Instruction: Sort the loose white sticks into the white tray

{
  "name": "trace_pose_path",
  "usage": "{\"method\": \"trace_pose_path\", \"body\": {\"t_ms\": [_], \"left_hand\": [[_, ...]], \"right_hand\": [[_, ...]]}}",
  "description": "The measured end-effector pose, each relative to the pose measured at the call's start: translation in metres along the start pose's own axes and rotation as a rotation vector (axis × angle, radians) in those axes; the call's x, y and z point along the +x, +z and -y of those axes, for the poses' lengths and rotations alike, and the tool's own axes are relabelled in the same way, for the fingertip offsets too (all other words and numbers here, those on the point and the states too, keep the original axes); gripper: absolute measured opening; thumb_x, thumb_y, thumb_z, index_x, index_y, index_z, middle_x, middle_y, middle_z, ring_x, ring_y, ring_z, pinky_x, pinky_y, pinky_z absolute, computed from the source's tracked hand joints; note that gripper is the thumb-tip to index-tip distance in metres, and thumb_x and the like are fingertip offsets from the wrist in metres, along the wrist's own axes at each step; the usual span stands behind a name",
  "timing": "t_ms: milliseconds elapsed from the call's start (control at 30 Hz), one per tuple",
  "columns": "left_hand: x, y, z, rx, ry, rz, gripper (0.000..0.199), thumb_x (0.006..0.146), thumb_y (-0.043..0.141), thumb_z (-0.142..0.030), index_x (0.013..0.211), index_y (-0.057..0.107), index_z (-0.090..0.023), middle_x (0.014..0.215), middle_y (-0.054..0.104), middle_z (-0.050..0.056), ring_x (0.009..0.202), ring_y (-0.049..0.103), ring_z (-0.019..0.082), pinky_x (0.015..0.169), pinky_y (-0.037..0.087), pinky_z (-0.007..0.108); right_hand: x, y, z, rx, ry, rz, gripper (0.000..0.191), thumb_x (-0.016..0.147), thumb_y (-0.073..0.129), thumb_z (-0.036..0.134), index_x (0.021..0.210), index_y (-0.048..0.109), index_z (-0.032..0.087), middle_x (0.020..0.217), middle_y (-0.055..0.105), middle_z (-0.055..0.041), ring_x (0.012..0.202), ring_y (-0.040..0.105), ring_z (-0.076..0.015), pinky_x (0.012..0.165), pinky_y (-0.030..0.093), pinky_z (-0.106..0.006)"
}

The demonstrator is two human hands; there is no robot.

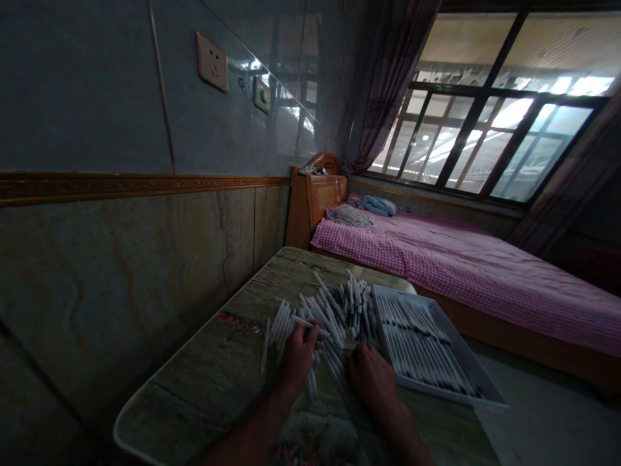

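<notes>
Seemingly for easy reach, loose white sticks (334, 310) heap on the bench (208, 382) just beside a white tray (436, 392) of parallel rows, while the left hand (299, 356) pinches one stick (305, 322) and the right hand (372, 382) lies open, apart from it.

White plastic tubes (334, 310), loosely heaped, crisscrossed, more lined in rows

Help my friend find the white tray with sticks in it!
On the mottled green table by the pink checked bed, find the messy heap of white sticks. Beside it sits a shallow white tray whose sticks lie neatly side by side.
</notes>
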State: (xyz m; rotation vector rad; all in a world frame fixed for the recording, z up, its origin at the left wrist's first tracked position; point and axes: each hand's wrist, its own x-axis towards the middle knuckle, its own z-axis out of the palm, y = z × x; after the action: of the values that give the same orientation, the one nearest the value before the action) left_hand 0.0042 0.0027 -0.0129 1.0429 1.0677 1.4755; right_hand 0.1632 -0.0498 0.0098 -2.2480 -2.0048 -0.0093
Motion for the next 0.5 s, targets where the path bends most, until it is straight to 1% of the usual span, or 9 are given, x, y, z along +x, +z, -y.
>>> {"method": "trace_pose_path", "body": {"t_ms": [100,233,367,500], "left_hand": [[0.0000,-0.0016,-0.0026,-0.017,0.002,-0.018,0.036,0.070,0.064,-0.049,0.085,0.064,-0.016,0.072,0.072,0.006,0.065,0.070,0.020,0.054,0.052,0.027],[-0.0005,-0.0031,-0.0046,-0.010,0.013,-0.034,0.035,0.070,0.064,-0.048,0.084,0.064,-0.016,0.074,0.072,0.007,0.065,0.069,0.020,0.052,0.051,0.026],[-0.0002,-0.0035,-0.0029,0.004,0.014,-0.029,0.032,0.071,0.064,-0.046,0.084,0.064,-0.017,0.072,0.072,0.005,0.065,0.069,0.020,0.052,0.050,0.026],[0.0014,-0.0037,-0.0017,0.039,0.009,-0.038,0.033,0.071,0.063,-0.048,0.083,0.064,-0.017,0.071,0.072,0.005,0.063,0.069,0.020,0.052,0.050,0.026]], "right_hand": [[-0.0003,-0.0023,-0.0016,0.003,-0.013,0.016,0.020,0.090,0.044,0.018,0.097,0.062,0.016,0.099,0.068,-0.0099,0.091,0.065,-0.0201,0.068,0.039,-0.026],[-0.0002,-0.0033,-0.0034,-0.007,-0.035,0.030,0.021,0.090,0.044,0.016,0.099,0.062,0.016,0.101,0.068,-0.0107,0.093,0.065,-0.0208,0.070,0.040,-0.026],[0.0002,-0.0026,-0.0021,-0.039,-0.033,0.038,0.025,0.090,0.040,0.014,0.100,0.063,0.014,0.100,0.068,-0.0123,0.093,0.066,-0.0232,0.069,0.041,-0.028],[-0.0004,-0.0046,-0.0003,-0.042,-0.028,0.048,0.025,0.088,0.041,0.014,0.099,0.064,0.014,0.099,0.070,-0.0130,0.091,0.068,-0.0235,0.067,0.041,-0.028]]}}
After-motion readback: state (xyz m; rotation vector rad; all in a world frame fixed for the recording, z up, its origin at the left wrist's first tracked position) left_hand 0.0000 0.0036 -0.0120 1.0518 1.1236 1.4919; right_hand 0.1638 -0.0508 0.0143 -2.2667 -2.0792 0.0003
